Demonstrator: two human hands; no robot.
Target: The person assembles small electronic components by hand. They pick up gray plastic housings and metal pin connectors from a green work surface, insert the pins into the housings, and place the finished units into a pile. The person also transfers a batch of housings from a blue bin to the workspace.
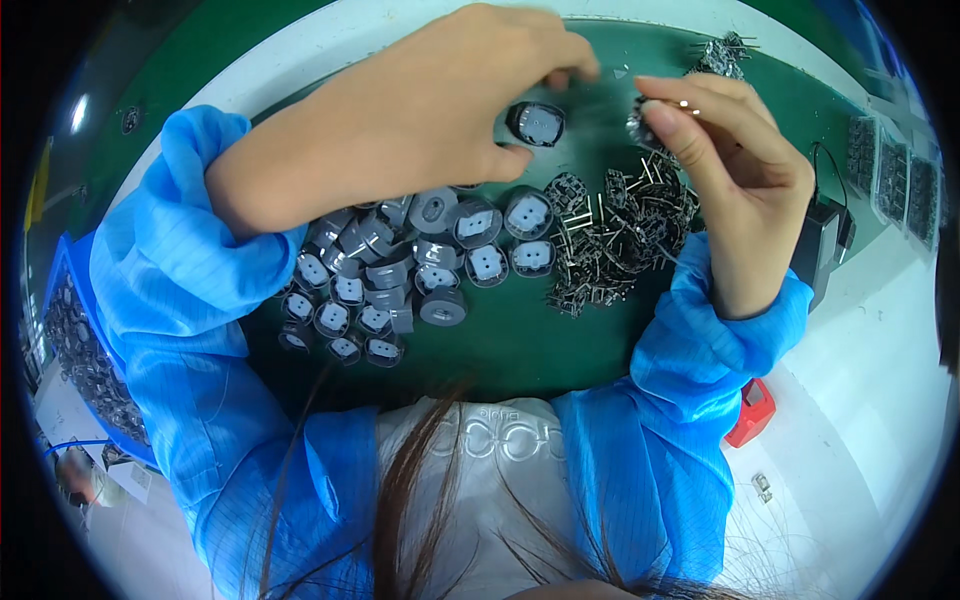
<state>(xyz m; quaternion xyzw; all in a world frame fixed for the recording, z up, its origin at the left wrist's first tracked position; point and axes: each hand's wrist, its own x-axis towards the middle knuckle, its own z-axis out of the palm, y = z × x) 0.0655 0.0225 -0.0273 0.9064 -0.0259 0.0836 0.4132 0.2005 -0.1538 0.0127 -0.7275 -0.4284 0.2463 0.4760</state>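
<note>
My left hand point(470, 95) reaches over the green mat point(480, 350), its thumb and fingers apart. Between the thumb and fingers lies a round dark housing with a grey-white face point(538, 125); I see no firm grip on it. My right hand point(745, 150) pinches a small dark part with metal pins point(642, 122) between thumb and forefinger. Under my left forearm spreads a group of round grey caps point(442, 306), several showing white faces with small holes. To their right is a heap of small black parts with metal pins point(625, 235).
Another cluster of pinned parts point(722, 56) sits at the far right of the mat. A blue bin point(75, 270) full of small dark parts stands at left. Clear trays point(890, 180), a black box point(822, 240) and a red object point(750, 412) are at right.
</note>
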